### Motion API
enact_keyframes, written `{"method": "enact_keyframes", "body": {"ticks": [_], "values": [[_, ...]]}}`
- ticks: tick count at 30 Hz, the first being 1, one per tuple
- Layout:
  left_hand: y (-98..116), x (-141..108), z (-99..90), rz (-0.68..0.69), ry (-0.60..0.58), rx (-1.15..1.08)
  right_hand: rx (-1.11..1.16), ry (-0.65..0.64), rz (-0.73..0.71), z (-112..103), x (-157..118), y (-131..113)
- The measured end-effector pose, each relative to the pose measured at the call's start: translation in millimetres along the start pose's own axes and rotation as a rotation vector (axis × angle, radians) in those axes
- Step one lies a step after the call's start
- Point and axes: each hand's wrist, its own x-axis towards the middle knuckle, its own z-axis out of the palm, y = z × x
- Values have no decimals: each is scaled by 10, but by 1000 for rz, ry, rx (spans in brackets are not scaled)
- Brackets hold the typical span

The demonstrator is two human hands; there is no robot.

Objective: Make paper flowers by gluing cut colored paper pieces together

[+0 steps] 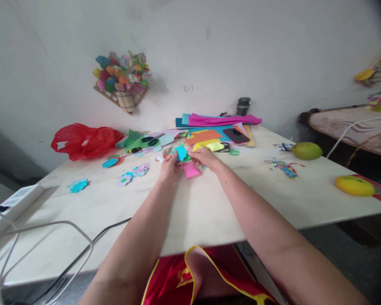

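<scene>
My left hand (169,167) pinches a bright blue paper flower (180,152) just above the middle of the table. Close to the flower's right edge, my right hand (206,159) has its fingers pressed together; what they hold is too small to make out. A bit of green shows between the two hands. Under them lies a pink packet or paper piece (191,170). To the left rest lilac and blue paper flowers (125,179), and farther left a blue paper flower (78,185).
Behind the hands are scissors (150,140), an orange sheet (205,137), a phone (236,135) and rolled pink paper (225,119). A red plastic bag (85,142) sits back left. Two mangoes lie right, one yellow (354,186). A power strip (19,199) and cables occupy the left.
</scene>
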Motion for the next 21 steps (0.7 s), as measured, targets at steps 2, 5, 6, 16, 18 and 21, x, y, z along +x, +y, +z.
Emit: {"method": "enact_keyframes", "body": {"ticks": [2, 5, 6, 16, 18, 21], "values": [[-14, 9, -8, 8, -9, 17, -30, 0, -5, 12, 13, 14], [-29, 20, -23, 13, -31, 26, -35, 2, 6, 19, 11, 15], [-30, 20, -25, 8, -35, 27, -24, -1, 12, 19, 7, 12], [-3, -16, 35, -27, -30, 50, -1, -58, 29, -3, 20, 40], [-3, -21, 43, -25, -35, 46, 11, -52, 19, 4, 26, 46], [0, -27, 48, -22, -32, 37, 29, -57, 18, 12, 33, 54]]}}
